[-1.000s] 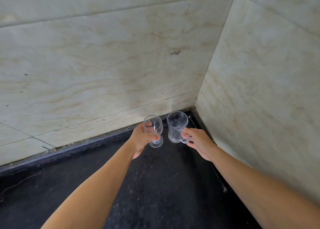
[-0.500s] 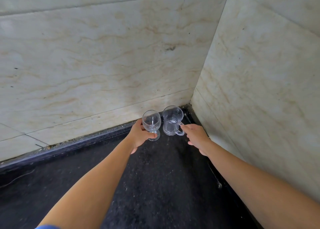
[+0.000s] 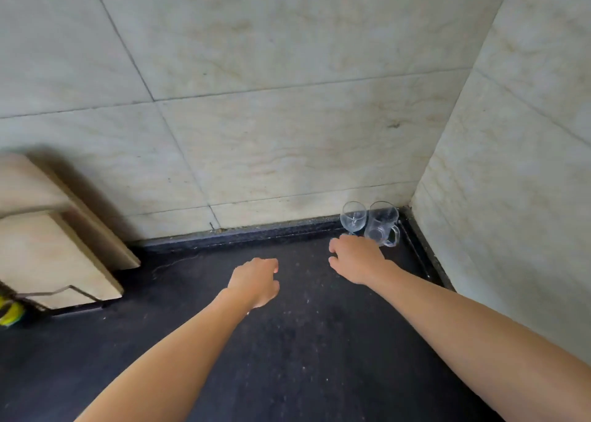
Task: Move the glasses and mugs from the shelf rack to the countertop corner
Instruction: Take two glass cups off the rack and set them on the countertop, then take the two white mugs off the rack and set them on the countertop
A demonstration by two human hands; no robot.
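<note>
Both hands have let go and pulled back: left hand (image 3: 256, 281) and right hand (image 3: 356, 260) hover empty, loosely curled. Wine glass (image 3: 353, 217) and mug (image 3: 382, 225) stand upright, touching, in the surface (image 3: 303, 341) corner at right, mug handle pointing lower right.

- Your clear stemmed wine glass (image 3: 353, 217) stands upright on the dark table, against the back wall near the corner.
- Your clear glass mug (image 3: 381, 224) stands upright just beside it, handle facing you.

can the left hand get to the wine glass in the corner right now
Probably not directly. The right hand sits just in front of the wine glass, between it and the left hand, which hangs empty over the countertop.
</note>
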